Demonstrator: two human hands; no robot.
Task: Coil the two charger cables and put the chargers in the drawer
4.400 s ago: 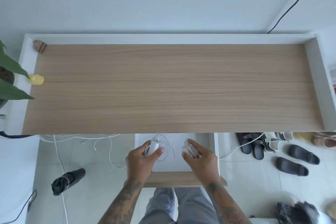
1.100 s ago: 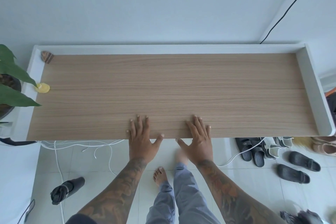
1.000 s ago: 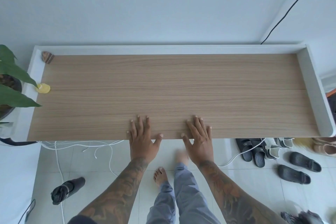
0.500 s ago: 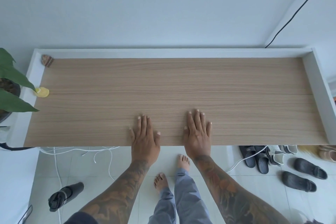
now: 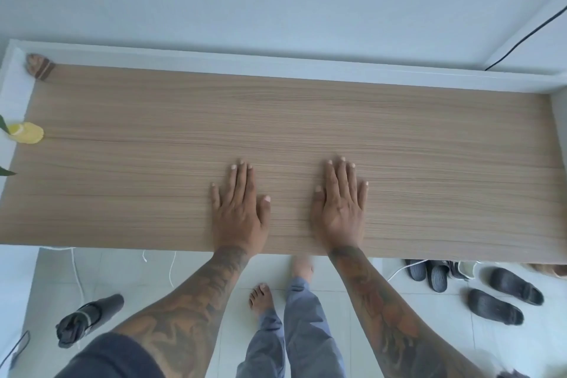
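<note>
My left hand (image 5: 237, 212) lies flat, palm down, on the wooden desk top (image 5: 429, 169) near its front edge, fingers stretched out and holding nothing. My right hand (image 5: 340, 209) rests the same way a little to the right, also with nothing in it. The drawer is out of sight under the desk's front edge, and neither charger nor its cable shows anywhere.
A yellow object (image 5: 27, 132) and a small brown object (image 5: 38, 66) sit at the desk's left end, beside plant leaves. White raised edges border the back and sides. On the floor lie loose white cords (image 5: 76, 273), a folded dark umbrella (image 5: 87, 317) and several dark slippers (image 5: 494, 305).
Earlier both hands held the chargers over the open drawer. The drawer is no longer visible, and the hands have slid forward onto the desk top, flat, as the view tilted left.
</note>
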